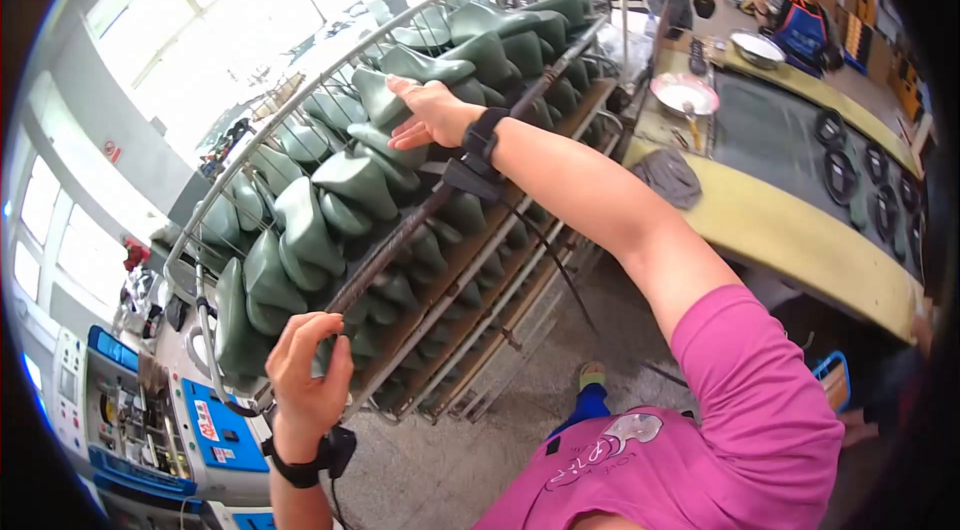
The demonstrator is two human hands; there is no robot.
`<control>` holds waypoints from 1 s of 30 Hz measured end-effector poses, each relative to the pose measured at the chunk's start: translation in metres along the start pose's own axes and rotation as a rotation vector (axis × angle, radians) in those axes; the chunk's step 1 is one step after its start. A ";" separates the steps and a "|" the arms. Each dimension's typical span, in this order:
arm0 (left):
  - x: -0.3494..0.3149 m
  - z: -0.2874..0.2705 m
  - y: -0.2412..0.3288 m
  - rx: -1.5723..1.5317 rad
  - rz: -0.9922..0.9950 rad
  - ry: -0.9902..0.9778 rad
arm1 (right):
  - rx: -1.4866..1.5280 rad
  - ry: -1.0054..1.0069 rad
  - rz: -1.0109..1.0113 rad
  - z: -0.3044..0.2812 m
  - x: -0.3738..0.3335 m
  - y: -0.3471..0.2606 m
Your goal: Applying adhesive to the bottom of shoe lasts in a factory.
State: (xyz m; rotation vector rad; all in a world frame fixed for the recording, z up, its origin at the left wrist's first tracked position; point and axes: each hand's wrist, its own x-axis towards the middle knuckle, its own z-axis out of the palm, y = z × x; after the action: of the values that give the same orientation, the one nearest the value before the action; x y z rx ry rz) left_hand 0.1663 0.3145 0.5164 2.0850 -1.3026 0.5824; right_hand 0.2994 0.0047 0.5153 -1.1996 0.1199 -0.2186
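Observation:
Green shoe lasts (350, 180) stand packed in rows on the top shelf of a metal rack cart (395, 242). Over the far part of that row reaches my right hand (430, 115), its fingers stretched out and apart. Its fingertips overlap a green last (378, 95); I cannot tell whether they touch it. My left hand (308, 370) is at the near end of the rack, beside its dark front bar. Its fingers are bent, with a gap between thumb and forefinger and nothing seen between them. Both wrists wear black straps with small devices.
Lower shelves of the rack carry more lasts. A blue and white machine (215, 435) stands at lower left. To the right is a worktable (740, 200) with dark shoe parts (840, 175), a grey cloth (668, 178) and a bowl (685, 95). Two people work beyond it.

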 end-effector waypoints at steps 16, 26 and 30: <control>0.251 0.097 -0.079 0.240 0.333 -0.129 | 0.223 -0.218 -0.096 -0.193 -0.094 -0.031; 0.327 0.174 -0.122 0.609 0.496 -0.621 | -0.167 0.559 -0.150 -0.418 -0.277 -0.011; 0.344 0.205 -0.124 0.522 0.561 -0.617 | -0.310 0.678 0.031 -0.486 -0.336 0.005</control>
State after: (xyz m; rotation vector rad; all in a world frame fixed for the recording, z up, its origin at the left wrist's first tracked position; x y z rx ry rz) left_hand 0.4332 -0.0061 0.5576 2.4180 -2.3398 0.5696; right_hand -0.1278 -0.3576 0.3279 -1.3879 0.7864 -0.5911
